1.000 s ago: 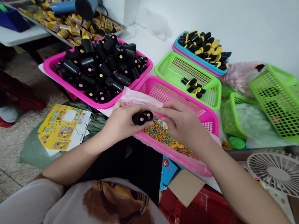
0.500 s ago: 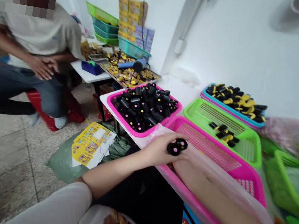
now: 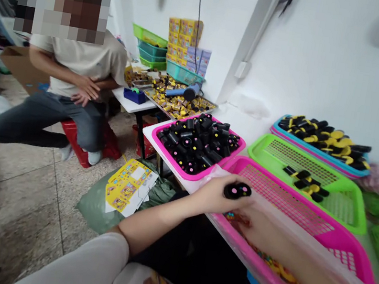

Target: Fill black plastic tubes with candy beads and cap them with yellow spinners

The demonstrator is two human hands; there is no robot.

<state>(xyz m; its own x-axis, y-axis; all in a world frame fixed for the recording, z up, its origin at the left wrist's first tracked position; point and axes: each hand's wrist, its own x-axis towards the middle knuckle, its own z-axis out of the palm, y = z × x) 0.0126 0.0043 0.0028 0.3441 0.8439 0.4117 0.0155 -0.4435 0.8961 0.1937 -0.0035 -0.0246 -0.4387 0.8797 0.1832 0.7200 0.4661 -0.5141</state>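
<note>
Gripping black cylinders (image 3: 237, 190) above left edge of pink basket (image 3: 356, 248); left hand (image 3: 215, 194) fingers clamped around them. Right hand (image 3: 252, 224) near beads (image 3: 292, 279), finger closure unclear. Best kept steady, bunched.

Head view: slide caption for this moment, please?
Left hand grips black tubes; right hand reaches inside the pink basket holding colourful beads.

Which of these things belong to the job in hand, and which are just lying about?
In use, it seems:
black tubes in the left hand
small coloured balls near the right hand
pink basket holding those balls
heap of black pieces alongside

Apparently just lying about:
yellow printed card
green sack beneath it
blue tool
</note>
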